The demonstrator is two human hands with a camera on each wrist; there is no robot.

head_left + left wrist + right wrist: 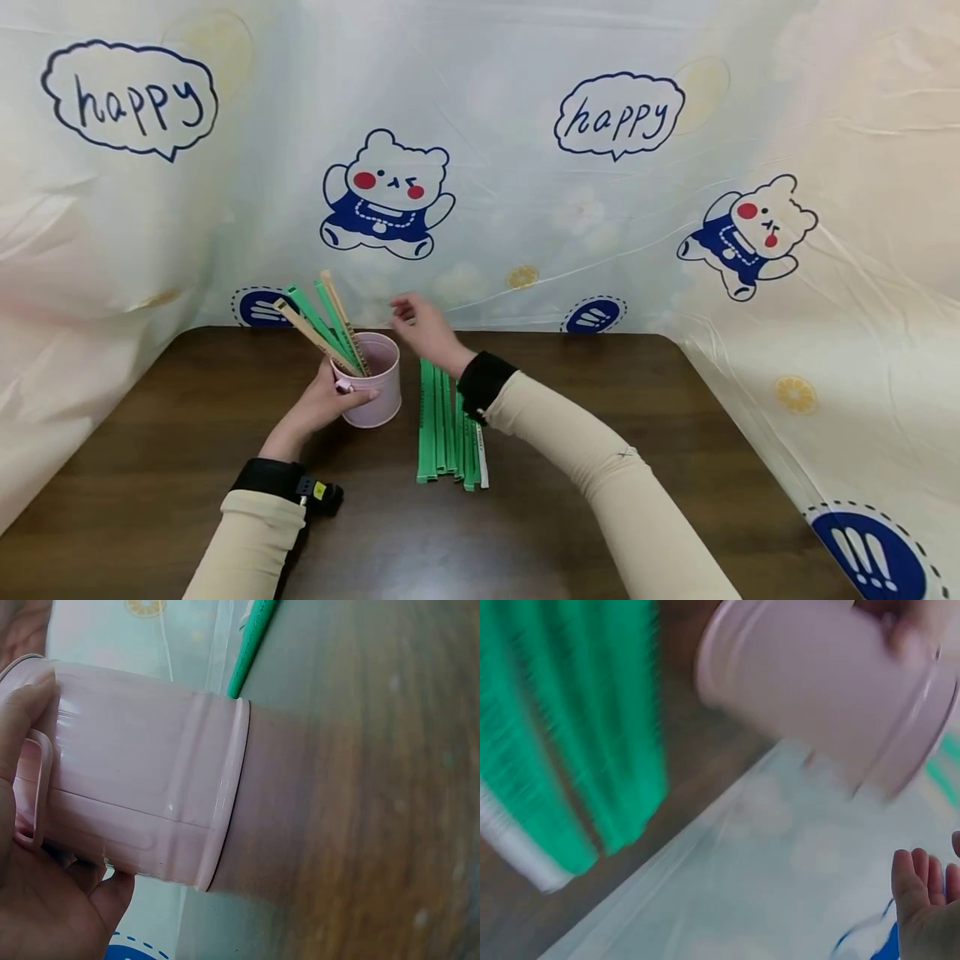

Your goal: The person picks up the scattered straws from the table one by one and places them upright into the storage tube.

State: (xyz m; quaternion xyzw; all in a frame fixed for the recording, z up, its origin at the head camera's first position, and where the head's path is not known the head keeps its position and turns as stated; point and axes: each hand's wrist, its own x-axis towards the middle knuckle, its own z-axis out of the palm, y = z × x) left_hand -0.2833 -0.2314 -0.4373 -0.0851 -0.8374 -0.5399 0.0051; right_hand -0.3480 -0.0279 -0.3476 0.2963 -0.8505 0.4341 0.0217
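Observation:
My left hand (318, 410) grips a small pink bucket (382, 398) at the left of the table, thumb across its front wall. The left wrist view shows the thumb (28, 705) near the rim and a looped handle (43, 787) beside the palm. Several long thin sticks, green (333, 321) and tan (300, 325), lean out of the bucket to the left. My right hand (427, 329) is raised just right of the bucket, fingers loosely bent and holding nothing. Below its wrist lie several long green strips (438, 433) side by side, with a white one (482, 458) at their right edge.
The brown table (600, 500) runs back to a pale printed curtain (510, 208) with bears and "happy" bubbles, which also hangs along both sides. My right forearm (592, 467) crosses over the table right of the green strips.

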